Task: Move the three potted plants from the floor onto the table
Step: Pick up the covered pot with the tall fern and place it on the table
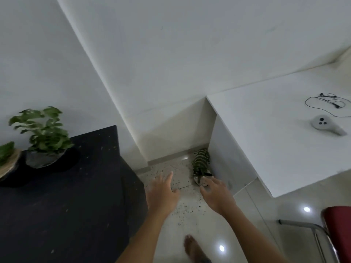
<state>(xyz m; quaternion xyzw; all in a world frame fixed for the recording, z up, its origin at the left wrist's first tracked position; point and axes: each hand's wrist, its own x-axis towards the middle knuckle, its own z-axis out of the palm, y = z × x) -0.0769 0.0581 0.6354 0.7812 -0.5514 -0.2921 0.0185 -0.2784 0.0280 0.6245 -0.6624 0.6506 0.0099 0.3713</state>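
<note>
While two potted plants [45,141] already sit on the black table [76,196], the striped plant [201,164] stands on the floor [190,205] in the corner beside the white desk [275,139] — my left hand [163,192] and right hand [214,194] reach toward it, fingers spread (holding nothing).

Two potted plants are seen on the table [76,186] at nine o'clock, one [45,137] beside the other [6,158] at the frame's edge. A third plant [201,164] is found on the floor [190,205] at twelve, against a desk [275,149] at two o'clock. On the desk, a controller [326,126] is placed before a cable [326,103]. A chair [334,234] is set at four.
</note>
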